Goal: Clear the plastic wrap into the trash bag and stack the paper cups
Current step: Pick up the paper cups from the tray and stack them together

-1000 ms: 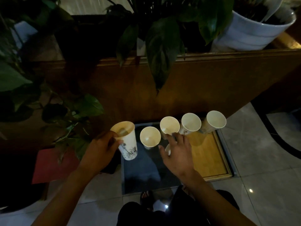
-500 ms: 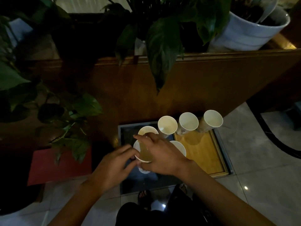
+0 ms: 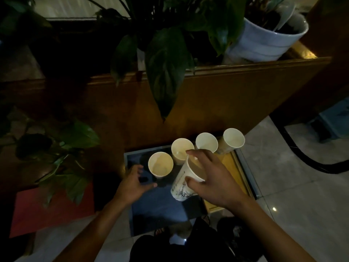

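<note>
Gripping the rim of the nested cup stack (image 3: 182, 184) at the table's centre, the right hand (image 3: 213, 178) holds it tilted; the left hand (image 3: 135, 183) reaches, fingers loose and empty, toward the loose cup (image 3: 160, 164) at ten o'clock. A careless reach could topple that cup.

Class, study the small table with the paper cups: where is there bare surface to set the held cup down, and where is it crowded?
Bare dark glass lies near the front edge, between the left hand and the held cup. The wooden panel right of the right hand shows some room. The back edge is crowded: four standing cups in a row.
</note>
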The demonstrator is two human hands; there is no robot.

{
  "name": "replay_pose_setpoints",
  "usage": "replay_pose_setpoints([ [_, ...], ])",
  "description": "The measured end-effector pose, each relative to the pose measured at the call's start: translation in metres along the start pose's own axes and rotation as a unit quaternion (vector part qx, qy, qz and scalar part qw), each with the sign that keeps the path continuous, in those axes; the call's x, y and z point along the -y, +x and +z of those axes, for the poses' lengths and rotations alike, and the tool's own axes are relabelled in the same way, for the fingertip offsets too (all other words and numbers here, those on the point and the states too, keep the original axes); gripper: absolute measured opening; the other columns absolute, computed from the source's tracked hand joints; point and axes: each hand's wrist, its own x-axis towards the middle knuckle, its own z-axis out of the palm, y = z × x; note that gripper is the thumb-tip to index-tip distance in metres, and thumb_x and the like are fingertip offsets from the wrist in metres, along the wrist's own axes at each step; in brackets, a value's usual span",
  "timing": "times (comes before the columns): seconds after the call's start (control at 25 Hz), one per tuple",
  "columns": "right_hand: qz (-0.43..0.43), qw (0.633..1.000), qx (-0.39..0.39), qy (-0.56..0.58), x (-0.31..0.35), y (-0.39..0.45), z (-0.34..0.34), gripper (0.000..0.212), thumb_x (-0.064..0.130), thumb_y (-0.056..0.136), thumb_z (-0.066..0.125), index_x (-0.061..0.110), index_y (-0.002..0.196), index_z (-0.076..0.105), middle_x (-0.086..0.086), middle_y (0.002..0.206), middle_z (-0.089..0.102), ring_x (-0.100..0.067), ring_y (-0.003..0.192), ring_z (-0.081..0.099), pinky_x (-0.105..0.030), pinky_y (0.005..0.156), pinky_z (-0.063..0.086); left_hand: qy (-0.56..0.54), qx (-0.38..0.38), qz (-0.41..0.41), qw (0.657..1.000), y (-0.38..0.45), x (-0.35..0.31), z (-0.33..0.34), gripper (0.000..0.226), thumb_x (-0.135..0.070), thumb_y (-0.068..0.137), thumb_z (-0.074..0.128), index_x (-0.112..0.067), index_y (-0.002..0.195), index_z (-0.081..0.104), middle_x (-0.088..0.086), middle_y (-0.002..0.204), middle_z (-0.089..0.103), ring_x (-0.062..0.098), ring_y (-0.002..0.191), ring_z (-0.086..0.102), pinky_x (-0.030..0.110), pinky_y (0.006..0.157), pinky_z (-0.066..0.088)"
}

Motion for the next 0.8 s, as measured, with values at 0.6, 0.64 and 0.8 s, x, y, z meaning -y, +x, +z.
replay_pose_setpoints([
  [0.6,0.081,0.983,-0.131,0.103,-0.01,-0.006,-0.027,0.049,0.072,0.087,0.049,0.051,0.13,0.048,0.019,0.131,0.051,0.018,0.115,0.044,-0.002,0.079,0.041,-0.14,-0.02,0.012,0.99,0.039,0.002,0.042,0.081,-0.028,0.058,0.094,-0.036,0.122,0.044,-0.005,0.122,0.06,0.018,0.113,0.058,0.038,0.091,0.05],
  [0.64,0.084,0.981,-0.135,0.109,-0.01,-0.006,-0.027,0.048,0.073,0.088,0.046,0.051,0.13,0.049,0.02,0.131,0.051,0.021,0.115,0.043,-0.001,0.079,0.041,-0.136,-0.013,0.014,0.991,0.036,0.003,0.038,0.079,-0.031,0.058,0.093,-0.037,0.121,0.045,-0.005,0.123,0.061,0.018,0.113,0.059,0.041,0.092,0.052],
  [0.8,0.097,0.977,-0.136,0.131,-0.011,-0.01,-0.023,0.048,0.074,0.088,0.042,0.052,0.13,0.049,0.02,0.132,0.05,0.022,0.116,0.042,-0.008,0.081,0.039,-0.117,-0.008,0.03,0.993,0.011,0.003,0.019,0.075,-0.036,0.061,0.092,-0.045,0.117,0.044,-0.005,0.122,0.063,0.014,0.107,0.063,0.032,0.081,0.056],
])
